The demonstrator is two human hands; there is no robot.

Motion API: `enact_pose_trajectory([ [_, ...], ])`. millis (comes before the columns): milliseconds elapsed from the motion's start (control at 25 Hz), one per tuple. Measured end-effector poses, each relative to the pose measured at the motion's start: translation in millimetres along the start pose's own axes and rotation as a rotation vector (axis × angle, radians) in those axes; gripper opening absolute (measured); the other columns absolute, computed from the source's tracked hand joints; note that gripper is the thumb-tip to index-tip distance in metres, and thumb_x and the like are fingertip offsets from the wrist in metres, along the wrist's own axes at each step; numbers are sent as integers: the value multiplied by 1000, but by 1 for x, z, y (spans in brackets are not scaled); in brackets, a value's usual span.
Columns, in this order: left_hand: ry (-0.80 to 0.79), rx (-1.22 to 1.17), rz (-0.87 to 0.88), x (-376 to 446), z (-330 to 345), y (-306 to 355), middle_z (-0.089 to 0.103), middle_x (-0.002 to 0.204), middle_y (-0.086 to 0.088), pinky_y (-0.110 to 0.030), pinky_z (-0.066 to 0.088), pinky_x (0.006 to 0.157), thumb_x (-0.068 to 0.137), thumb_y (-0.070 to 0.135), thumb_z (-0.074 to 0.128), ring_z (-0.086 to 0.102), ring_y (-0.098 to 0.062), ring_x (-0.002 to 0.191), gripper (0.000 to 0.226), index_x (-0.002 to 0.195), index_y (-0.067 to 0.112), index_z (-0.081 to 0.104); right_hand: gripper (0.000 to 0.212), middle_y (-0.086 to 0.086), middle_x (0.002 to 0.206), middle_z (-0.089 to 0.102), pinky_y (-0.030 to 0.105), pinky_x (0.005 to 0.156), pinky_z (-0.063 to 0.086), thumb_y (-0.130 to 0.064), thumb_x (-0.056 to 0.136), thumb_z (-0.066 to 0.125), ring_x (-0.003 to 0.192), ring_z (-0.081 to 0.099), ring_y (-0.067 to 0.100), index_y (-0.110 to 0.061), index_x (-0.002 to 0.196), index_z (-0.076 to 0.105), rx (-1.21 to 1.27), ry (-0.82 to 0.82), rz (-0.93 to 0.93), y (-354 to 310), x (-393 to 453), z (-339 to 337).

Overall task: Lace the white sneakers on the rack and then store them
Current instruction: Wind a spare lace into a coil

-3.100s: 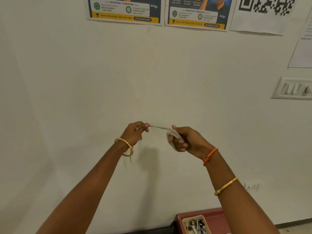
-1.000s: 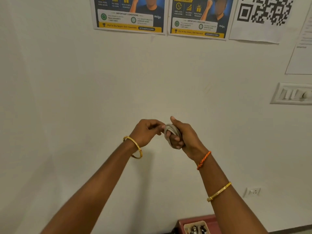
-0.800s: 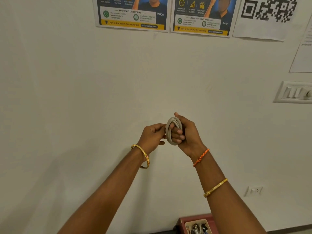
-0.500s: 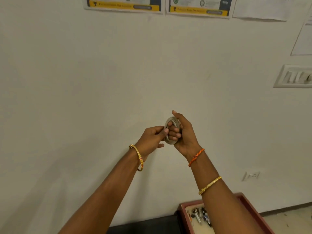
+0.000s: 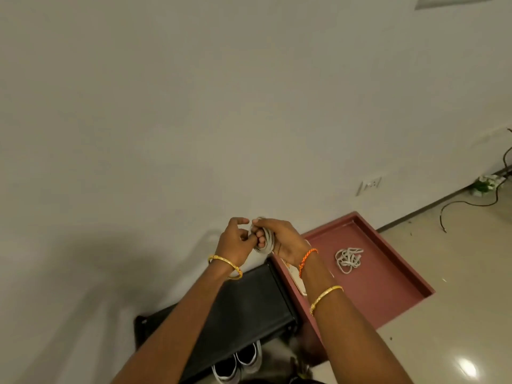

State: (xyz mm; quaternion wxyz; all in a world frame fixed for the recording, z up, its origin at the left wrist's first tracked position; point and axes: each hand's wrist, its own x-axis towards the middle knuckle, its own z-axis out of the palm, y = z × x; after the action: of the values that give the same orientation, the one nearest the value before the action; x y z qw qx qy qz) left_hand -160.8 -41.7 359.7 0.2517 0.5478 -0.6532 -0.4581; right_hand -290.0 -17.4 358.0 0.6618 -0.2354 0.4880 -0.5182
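Against the plain wall [image 5: 194,106], the shoelace [image 5: 266,239], stretched taut earlier, is now held coiled around the right hand [image 5: 279,239], its end pinched by the left hand [image 5: 235,242], unthreaded.

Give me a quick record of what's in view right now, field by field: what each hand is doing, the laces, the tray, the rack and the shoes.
right hand: shut on coiled shoelace, wound round its fingers
left hand: fingertips at the coil, grip unclear
second shoelace: loose bundle in the tray
maroon tray: on the floor by the wall
black shoe rack: left of the tray
white sneakers: pair under the rack top
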Motion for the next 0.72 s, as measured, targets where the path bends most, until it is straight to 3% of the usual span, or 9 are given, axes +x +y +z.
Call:
enact_pose_trajectory([
  [80, -9, -17, -23, 7, 28, -16, 65, 81, -5, -12, 48, 61, 85, 10, 66, 62, -13, 70, 25, 107, 12, 55, 19, 11, 68, 59, 24, 59, 49, -16, 85, 67, 61, 57, 18, 2, 80, 64, -119, 116, -15, 18, 5, -27],
  [160, -66, -53, -60, 15, 54, -33, 69, 88, -6, -16, 53, 67, 84, 9, 67, 66, -16, 76, 19, 102, 9, 60, 22, 12, 79, 65, 25, 65, 51, -19, 85, 68, 72, 63, 19, 3, 90, 66, -141, 182, 32, 35, 8, -56],
  [240, -132, -109, -161, 31, 87, -50, 70, 98, -12, -27, 55, 76, 85, 6, 65, 67, -20, 87, 19, 104, 7, 62, 16, 8, 80, 69, 23, 61, 52, -16, 85, 68, 71, 65, 16, -1, 91, 67, -100, 238, 118, 53, 17, -93],
  [400, -220, -82, -390, 74, 168, -94, 67, 104, -11, -25, 52, 80, 86, 9, 66, 63, -18, 93, 26, 111, 3, 62, 17, 7, 78, 66, 20, 52, 47, -6, 78, 75, 66, 61, 16, -10, 82, 59, -238, 424, 213, 95, 48, -181],
  [520, -266, 3, -473, 110, 226, -132, 68, 105, -13, -30, 52, 87, 83, 12, 69, 65, -23, 98, 28, 109, 1, 65, 12, 6, 76, 66, 13, 51, 44, -7, 77, 75, 72, 63, 21, -9, 82, 64, -411, 552, 200, 135, 82, -236],
  [600, -307, 114, -462, 136, 262, -159, 69, 103, -11, -27, 50, 85, 84, 14, 69, 65, -23, 98, 26, 106, 1, 67, 12, 7, 82, 69, 19, 60, 43, -15, 79, 74, 81, 62, 22, -7, 88, 71, -590, 634, 208, 167, 110, -266],
  [720, -392, 340, -381, 171, 299, -195, 70, 102, -9, -28, 50, 83, 86, 18, 66, 64, -22, 96, 22, 104, 6, 69, 20, 7, 117, 59, 34, 87, 37, -32, 80, 72, 109, 49, 29, -18, 93, 76, -988, 756, 230, 212, 142, -294],
])
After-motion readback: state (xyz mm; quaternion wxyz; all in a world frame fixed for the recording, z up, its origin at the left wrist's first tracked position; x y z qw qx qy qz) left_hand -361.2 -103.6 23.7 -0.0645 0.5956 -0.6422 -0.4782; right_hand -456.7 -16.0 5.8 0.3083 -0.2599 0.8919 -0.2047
